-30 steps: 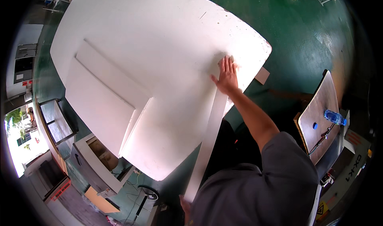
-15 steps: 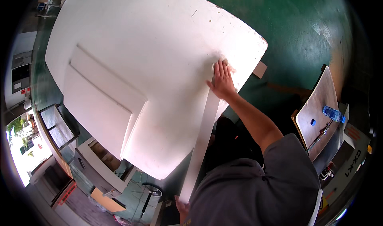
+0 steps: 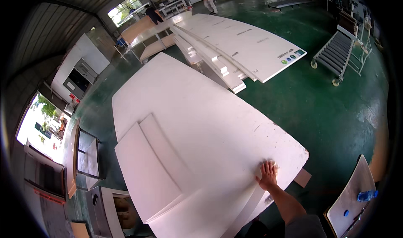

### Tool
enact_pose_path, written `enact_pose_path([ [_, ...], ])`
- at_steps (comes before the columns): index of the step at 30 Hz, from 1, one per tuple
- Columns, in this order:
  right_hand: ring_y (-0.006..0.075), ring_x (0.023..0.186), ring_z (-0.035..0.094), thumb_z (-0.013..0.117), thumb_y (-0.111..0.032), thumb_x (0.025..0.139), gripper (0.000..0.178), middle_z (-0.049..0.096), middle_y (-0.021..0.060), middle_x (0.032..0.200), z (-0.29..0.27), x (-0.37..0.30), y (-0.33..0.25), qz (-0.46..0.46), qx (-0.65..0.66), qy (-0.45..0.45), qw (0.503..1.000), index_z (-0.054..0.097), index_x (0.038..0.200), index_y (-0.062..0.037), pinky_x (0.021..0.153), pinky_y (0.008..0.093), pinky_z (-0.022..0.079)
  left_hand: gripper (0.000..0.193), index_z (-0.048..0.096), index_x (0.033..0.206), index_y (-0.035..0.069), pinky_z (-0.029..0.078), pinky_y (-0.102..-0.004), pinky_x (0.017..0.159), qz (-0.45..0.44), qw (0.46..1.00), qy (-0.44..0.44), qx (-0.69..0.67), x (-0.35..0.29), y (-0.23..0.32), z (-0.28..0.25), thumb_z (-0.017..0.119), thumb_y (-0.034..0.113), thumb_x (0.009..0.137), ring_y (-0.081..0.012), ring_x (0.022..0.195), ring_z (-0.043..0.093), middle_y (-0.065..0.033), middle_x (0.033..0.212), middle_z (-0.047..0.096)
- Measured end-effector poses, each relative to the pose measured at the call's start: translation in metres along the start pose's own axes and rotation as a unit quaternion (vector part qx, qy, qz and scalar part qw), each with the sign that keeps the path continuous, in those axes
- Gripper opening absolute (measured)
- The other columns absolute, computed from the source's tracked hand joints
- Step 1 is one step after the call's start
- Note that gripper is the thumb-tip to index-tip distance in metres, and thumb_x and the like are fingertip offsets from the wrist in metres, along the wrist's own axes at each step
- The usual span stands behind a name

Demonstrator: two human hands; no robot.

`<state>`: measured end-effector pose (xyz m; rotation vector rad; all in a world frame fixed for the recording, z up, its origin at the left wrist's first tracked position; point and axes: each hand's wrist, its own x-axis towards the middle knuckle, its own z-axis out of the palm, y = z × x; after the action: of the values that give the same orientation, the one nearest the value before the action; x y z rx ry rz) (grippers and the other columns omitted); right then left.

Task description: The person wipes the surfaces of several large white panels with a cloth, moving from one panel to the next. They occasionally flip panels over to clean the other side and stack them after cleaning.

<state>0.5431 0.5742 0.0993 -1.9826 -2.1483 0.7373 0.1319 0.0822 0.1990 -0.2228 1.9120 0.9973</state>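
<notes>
Flat, right hand (image 3: 268,176) spread open on large white foam sheet (image 3: 201,112), long axis running away from person, left hand unseen.

Bright daylight from windows (image 3: 126,13); fisheye edges bend, dark.

Green workshop floor (image 3: 336,112) around the work area; stack of long white panels (image 3: 243,49) lying farther back; wheeled roller conveyor (image 3: 336,55) at right; small white board (image 3: 350,200) at lower right carrying a blue bottle (image 3: 366,195); grey cabinet (image 3: 79,72) at left.
</notes>
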Motion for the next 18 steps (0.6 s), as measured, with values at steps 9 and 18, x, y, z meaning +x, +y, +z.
enact_pose_path([
  [9,0.0438,0.155,0.008,0.052,-0.062,0.093,0.092,0.018,0.0262,0.165,0.031,-0.122,-0.072,-0.087,-0.026,-0.001,0.996,0.030,0.155,0.0025,0.125,0.0565,0.003,0.054,0.049,0.143,0.008,0.054,-0.0402,0.097,0.006,0.999,-0.010,-0.044,0.008,-0.032,-0.107,0.049,0.046,0.105,-0.0252,0.111,0.065,-0.0115,0.131,0.063],
  [18,0.0473,0.150,0.025,0.053,-0.058,0.096,0.087,0.027,0.0300,0.160,0.030,-0.307,-0.285,-0.393,-0.178,-0.118,0.895,0.031,0.151,0.0060,0.122,0.0577,0.018,0.097,0.023,0.151,-0.015,0.061,-0.0486,0.089,-0.013,0.747,-0.522,-0.412,-0.039,0.045,-0.107,0.053,0.057,0.094,-0.0402,0.128,0.057,-0.0344,0.144,0.047],
])
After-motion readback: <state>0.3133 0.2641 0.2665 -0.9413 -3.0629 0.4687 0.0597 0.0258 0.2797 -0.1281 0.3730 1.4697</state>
